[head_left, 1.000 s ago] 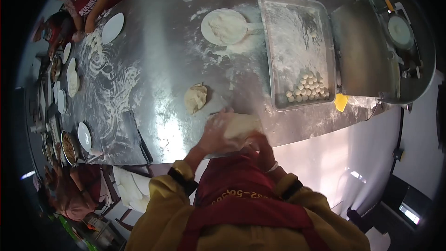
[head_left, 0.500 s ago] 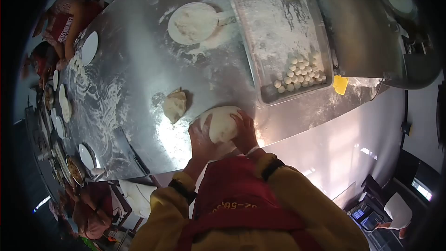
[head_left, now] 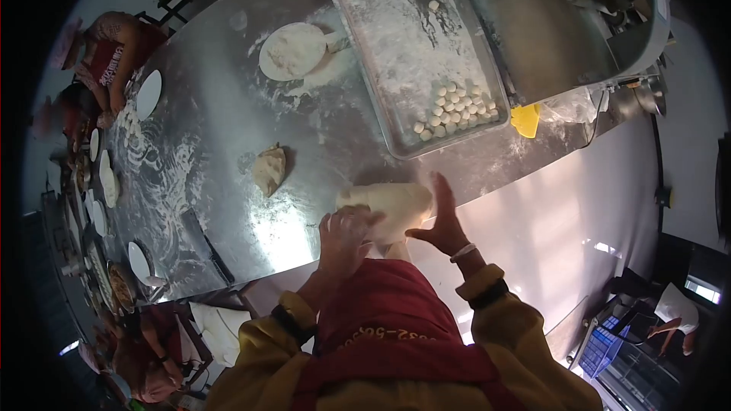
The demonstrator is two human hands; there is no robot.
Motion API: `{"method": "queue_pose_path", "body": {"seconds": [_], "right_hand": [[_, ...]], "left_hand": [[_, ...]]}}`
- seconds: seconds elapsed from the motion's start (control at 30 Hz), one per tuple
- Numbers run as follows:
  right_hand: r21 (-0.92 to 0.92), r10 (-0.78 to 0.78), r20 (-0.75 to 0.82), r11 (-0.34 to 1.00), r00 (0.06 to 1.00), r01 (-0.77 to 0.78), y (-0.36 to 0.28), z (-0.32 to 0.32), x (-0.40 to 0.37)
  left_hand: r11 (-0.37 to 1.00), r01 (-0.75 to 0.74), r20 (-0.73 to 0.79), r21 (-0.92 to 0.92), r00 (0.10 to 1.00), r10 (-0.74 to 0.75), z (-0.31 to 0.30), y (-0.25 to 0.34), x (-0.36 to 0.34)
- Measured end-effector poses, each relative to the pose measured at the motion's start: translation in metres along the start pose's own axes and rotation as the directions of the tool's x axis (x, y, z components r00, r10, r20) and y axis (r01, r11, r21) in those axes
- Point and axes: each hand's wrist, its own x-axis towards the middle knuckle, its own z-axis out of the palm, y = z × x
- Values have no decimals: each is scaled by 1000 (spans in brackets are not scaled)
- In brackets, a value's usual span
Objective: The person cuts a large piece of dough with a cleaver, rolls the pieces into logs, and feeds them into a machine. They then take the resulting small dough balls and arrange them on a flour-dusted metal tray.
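A large pale lump of dough lies near the front edge of the metal table. My left hand is at the dough's left side, its fingers apart and somewhat blurred, over or against the near left part. At the dough's right end is my right hand, thumb and fingers spread wide, thumb close to the dough. A smaller piece of dough sits farther left on the table.
A floured metal tray holds several small dough balls. Behind are a bowl of flour and, to the right, a yellow scraper. A dark-bladed tool and white plates lie left. Other people are at the left.
The dough looks longer and lies farther right. My right hand has moved right and opened away from it; my left hand has shifted slightly right. The view has also shifted.
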Motion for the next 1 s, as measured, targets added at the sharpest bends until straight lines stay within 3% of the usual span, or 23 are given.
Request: {"method": "queue_pose_path", "body": {"seconds": [0.03, 0.07, 0.13, 0.23, 0.33, 0.43, 0.53, 0.63, 0.73, 0.77, 0.83, 0.87, 0.9, 0.93, 1.0], "right_hand": [[-122, -74, 38, 989, 997, 78, 8, 2, -1], [-198, 57, 186, 980, 981, -20, 5, 6, 0], [-139, -17, 195, 989, 981, 44, 17, 15, -4], [-147, -15, 143, 989, 990, 37, 25, 25, -20], [-185, 30, 93, 983, 995, -13, 21, 33, -24], [-291, 126, 91, 952, 988, -95, 20, 39, -12], [-299, 213, 57, 936, 975, -187, 19, 43, 12], [-308, 317, 39, 906, 948, -290, 27, 51, 33], [-220, 443, 251, 892, 861, -395, -26, 32, 62], [-292, 312, 170, 922, 935, -255, -22, 40, 56], [-220, 186, 79, 961, 979, -164, -47, 43, 56], [-186, 130, 29, 975, 991, -122, -62, 44, 53], [-32, 46, -3, 998, 999, -46, -71, 42, 55], [-37, 39, 49, 999, 998, -37, -75, 44, 59], [-362, 193, 164, 924, 967, -123, -105, 54, 75]], "left_hand": [[991, 104, -25, -86, 994, -106, 7, 5, -2], [989, 145, -34, -44, 989, -146, 3, 14, 6], [972, 233, -53, 37, 971, -231, -8, 29, 23], [962, 269, 81, -33, 961, -266, 12, 21, 23], [966, 204, 82, -159, 978, -193, 37, 0, 18], [960, 93, -45, -263, 993, -109, 55, -27, 25], [955, 149, -43, -258, 985, -165, 61, -41, 45], [966, 159, 110, -204, 984, -139, 65, -70, 68], [943, 139, 248, -302, 967, -63, 36, -95, 91], [955, 132, 184, -264, 979, -84, 13, -96, 95], [970, 144, 92, -195, 987, -129, -35, -84, 75], [982, 90, 24, -169, 996, -87, -40, -89, 60], [990, 16, -55, -137, 998, -24, -46, -98, 48], [992, -67, -141, -105, 989, 52, -51, -106, 40], [949, -40, 44, -314, 997, 57, -72, -118, 19]]}}
